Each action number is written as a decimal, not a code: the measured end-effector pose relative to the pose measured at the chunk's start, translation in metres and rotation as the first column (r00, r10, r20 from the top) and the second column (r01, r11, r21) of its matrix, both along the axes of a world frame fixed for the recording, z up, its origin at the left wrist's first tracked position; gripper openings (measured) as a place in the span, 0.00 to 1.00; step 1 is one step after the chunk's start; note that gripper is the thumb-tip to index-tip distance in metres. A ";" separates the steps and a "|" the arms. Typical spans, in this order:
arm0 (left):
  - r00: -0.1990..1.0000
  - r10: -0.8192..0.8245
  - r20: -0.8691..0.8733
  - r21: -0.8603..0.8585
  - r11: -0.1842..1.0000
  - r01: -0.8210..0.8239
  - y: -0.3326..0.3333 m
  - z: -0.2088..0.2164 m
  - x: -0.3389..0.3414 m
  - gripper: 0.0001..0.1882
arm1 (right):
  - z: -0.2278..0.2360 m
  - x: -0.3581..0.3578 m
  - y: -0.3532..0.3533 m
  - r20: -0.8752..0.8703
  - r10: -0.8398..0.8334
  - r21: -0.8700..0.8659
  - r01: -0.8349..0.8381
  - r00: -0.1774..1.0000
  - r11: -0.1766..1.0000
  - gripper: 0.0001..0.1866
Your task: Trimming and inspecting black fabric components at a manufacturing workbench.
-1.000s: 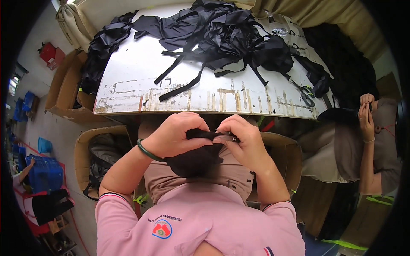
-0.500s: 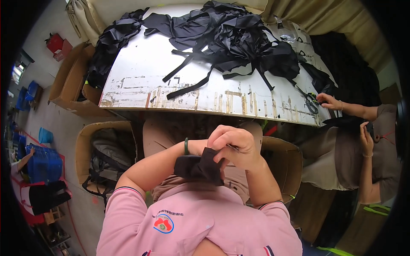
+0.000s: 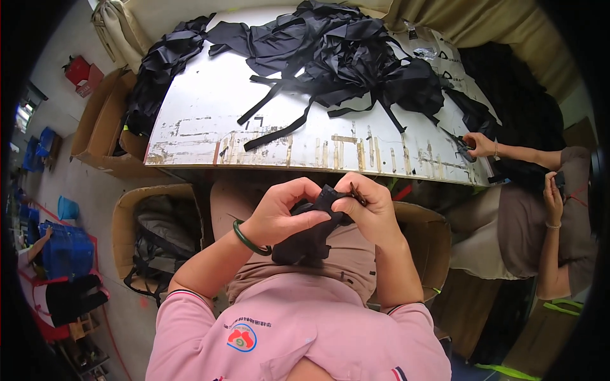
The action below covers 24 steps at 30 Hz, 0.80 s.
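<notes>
Above my lap I hold a small black fabric piece (image 3: 302, 244), with its upper edge raised between both hands. My left hand (image 3: 286, 209) is closed on that edge, thumb and fingers pinching it from the left. My right hand (image 3: 368, 209) pinches the same edge from the right. A small dark metal tool (image 3: 358, 193) sticks out between the right fingers; its kind is mostly hidden. The lower part of the fabric hangs down over my thighs.
Ahead stands a white table (image 3: 210, 133) with a heap of black fabric and straps (image 3: 343, 57). Cardboard boxes flank me, the left one (image 3: 121, 197) holding dark bags. At right, a co-worker's hand (image 3: 481, 145) is at scissors (image 3: 464, 151) on the table edge.
My left hand has come out from behind the fabric and now pinches its upper edge. My right hand has turned, showing the dark tool. The co-worker's hand has moved onto the scissors.
</notes>
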<state>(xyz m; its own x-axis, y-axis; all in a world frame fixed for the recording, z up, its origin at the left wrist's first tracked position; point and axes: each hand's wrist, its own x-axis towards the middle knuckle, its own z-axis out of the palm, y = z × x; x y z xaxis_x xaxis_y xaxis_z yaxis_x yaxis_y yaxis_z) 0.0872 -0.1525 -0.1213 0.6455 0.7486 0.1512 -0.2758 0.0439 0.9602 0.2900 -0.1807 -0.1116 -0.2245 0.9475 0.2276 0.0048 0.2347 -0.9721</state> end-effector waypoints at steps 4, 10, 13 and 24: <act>0.999 0.020 0.048 -0.011 1.000 -0.020 -0.002 -0.010 -0.003 0.09 | 0.001 -0.005 -0.002 -0.032 0.032 -0.063 -0.034 0.999 0.997 0.05; 0.997 0.019 0.072 0.036 0.999 -0.021 -0.002 -0.017 -0.006 0.08 | -0.015 -0.006 -0.003 -0.118 0.064 -0.131 -0.079 0.991 0.988 0.05; 1.000 0.001 0.032 0.066 0.998 -0.003 -0.002 -0.018 -0.009 0.07 | -0.020 -0.006 -0.003 -0.159 0.097 -0.129 -0.118 0.983 0.985 0.06; 0.967 0.126 0.223 -0.091 0.990 -0.108 -0.008 -0.029 0.002 0.06 | -0.019 -0.022 -0.021 -0.437 -0.167 -0.491 -0.079 0.884 0.867 0.08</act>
